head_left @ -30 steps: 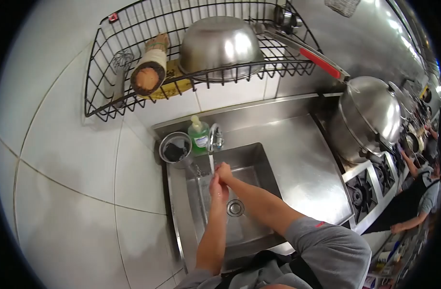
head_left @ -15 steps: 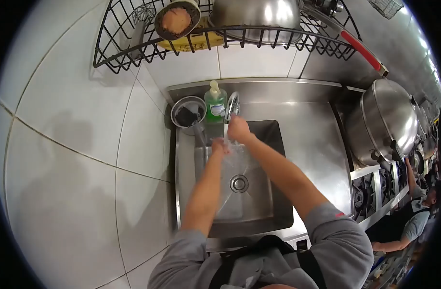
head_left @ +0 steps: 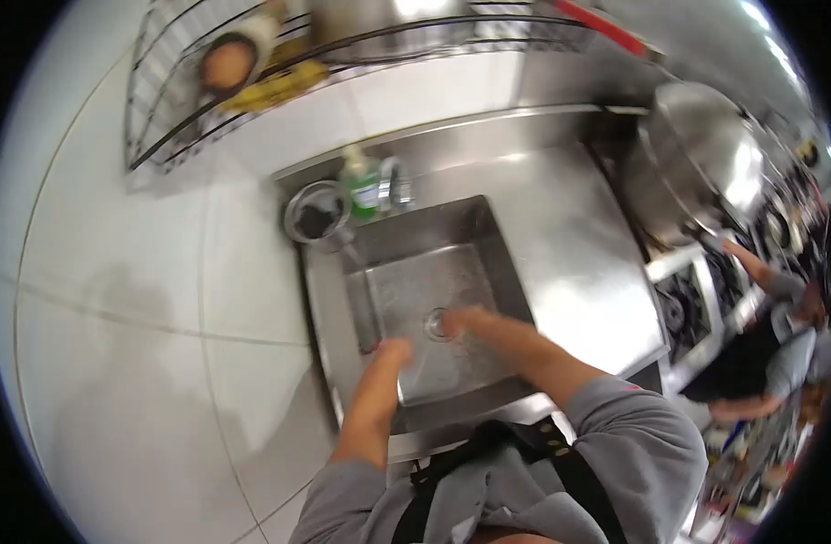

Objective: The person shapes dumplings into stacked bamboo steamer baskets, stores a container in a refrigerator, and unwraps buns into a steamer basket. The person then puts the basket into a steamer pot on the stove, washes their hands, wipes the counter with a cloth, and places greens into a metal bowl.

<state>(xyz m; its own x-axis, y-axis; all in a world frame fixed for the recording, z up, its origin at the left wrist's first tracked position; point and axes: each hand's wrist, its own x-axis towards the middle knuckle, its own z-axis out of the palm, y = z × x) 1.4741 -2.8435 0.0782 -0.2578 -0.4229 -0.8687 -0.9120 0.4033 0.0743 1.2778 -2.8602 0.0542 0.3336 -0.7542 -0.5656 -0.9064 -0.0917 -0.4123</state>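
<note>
Both my hands are over the steel sink basin (head_left: 434, 263), blurred by motion. My left hand (head_left: 393, 354) is above the left part of the basin; its fingers are smeared and nothing shows in it. My right hand (head_left: 463, 320) is near the drain (head_left: 437, 325), its fingers also too blurred to read. No object is visible between the hands. Behind the basin, apart from both hands, stand the chrome faucet (head_left: 395, 184) and a green soap bottle (head_left: 362, 186) with a pump top. A metal pot (head_left: 317, 213) with something dark inside sits at the back left corner.
A black wire rack (head_left: 175, 127) hangs above the sink, holding several utensils and a large metal vessel (head_left: 388, 27). To the right are a steel drainboard (head_left: 570, 245), a big covered pot (head_left: 692, 163) and stove burners (head_left: 679, 304). Another person (head_left: 760, 354) stands by the stove.
Both my hands have left the running faucet and drawn back toward my body over the basin. The view has tilted and shifted. Water no longer visibly streams.
</note>
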